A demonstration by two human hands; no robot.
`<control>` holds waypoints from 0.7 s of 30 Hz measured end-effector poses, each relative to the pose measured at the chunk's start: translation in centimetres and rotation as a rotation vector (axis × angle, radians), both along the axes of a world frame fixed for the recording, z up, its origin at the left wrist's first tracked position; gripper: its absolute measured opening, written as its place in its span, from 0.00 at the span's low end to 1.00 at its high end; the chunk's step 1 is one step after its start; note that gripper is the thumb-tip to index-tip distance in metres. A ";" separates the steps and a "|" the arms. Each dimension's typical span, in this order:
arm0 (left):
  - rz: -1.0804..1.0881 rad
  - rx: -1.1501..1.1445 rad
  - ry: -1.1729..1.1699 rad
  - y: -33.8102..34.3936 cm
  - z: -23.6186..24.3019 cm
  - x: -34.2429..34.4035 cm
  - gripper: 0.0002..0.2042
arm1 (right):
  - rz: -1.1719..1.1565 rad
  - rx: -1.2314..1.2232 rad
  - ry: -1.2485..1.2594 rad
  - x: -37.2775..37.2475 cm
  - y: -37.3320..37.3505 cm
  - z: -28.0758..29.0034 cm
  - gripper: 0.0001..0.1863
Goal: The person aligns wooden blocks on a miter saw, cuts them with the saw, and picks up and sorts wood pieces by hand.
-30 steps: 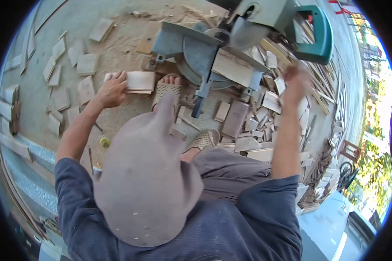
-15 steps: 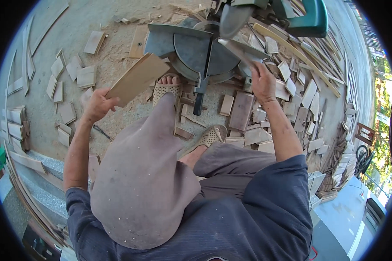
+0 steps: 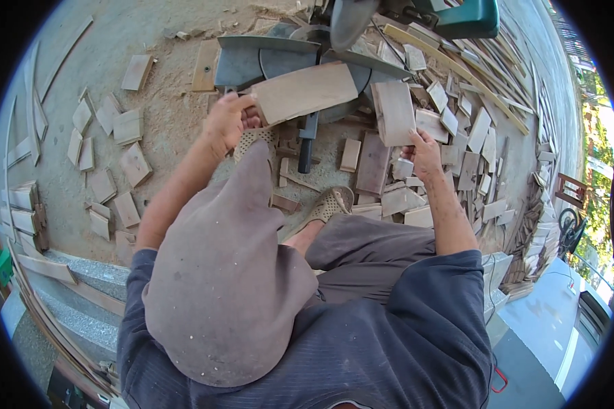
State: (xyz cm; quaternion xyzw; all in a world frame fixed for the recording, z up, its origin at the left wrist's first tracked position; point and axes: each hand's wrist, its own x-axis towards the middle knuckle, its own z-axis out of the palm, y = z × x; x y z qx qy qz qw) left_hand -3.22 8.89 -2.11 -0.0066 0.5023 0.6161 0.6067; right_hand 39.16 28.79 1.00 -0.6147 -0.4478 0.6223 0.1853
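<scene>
My left hand [image 3: 226, 124] grips the left end of a long flat wooden board [image 3: 307, 91], which lies over the front of the grey miter saw table [image 3: 239, 63]. Beside the saw's right side, my right hand [image 3: 424, 151] pinches the lower corner of a shorter wooden piece [image 3: 394, 113]. That piece looks layered along its left edge. The saw's dark handle [image 3: 305, 155] sticks out toward me below the board. Above the table hang the grey blade guard [image 3: 351, 24] and the green saw housing [image 3: 467, 19].
Cut wood offcuts [image 3: 406, 198] lie heaped to the right, with long strips [image 3: 457, 75] behind. More loose blocks [image 3: 128, 126] are scattered on the sawdust-covered floor at left. My sandalled foot [image 3: 331, 204] stands below the saw. A granite step [image 3: 82, 307] runs along the lower left.
The left hand has carried its board right, onto the saw's front. My right hand has drawn its piece back and down from the table, turning its broad face into view.
</scene>
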 end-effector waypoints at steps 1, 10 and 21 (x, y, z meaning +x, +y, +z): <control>0.031 -0.028 -0.044 -1.0 -1.4 0.5 0.09 | -0.003 -0.035 0.021 0.4 0.2 -0.3 0.20; -0.328 -0.114 0.063 0.2 -0.7 2.4 0.13 | -0.047 -0.257 0.077 3.9 0.0 -1.8 0.15; -0.046 -0.221 0.030 3.8 -1.0 4.0 0.14 | 0.295 -0.343 -0.909 5.6 -1.2 -1.5 0.20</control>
